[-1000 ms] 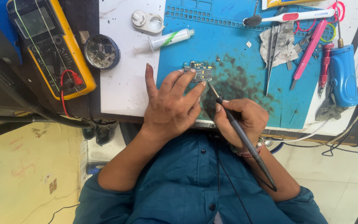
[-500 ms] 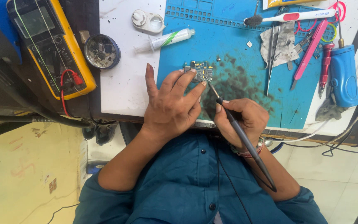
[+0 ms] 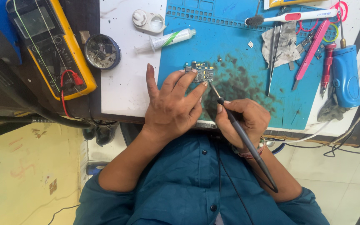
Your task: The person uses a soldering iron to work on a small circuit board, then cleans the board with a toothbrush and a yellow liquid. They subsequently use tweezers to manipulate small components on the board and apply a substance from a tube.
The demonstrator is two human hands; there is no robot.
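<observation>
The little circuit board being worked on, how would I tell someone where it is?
Find the blue mat on the bench. Near its left edge, under the left hand's fingertips, lies the circuit board. It is the only small dark piece with gold specks.

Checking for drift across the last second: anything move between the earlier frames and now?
No visible change. The left hand keeps its fingertips on the small green circuit board lying on the blue silicone work mat. The right hand still grips the slim black soldering iron, tip beside the board. The yellow multimeter and white syringe tube lie where they were.
</observation>
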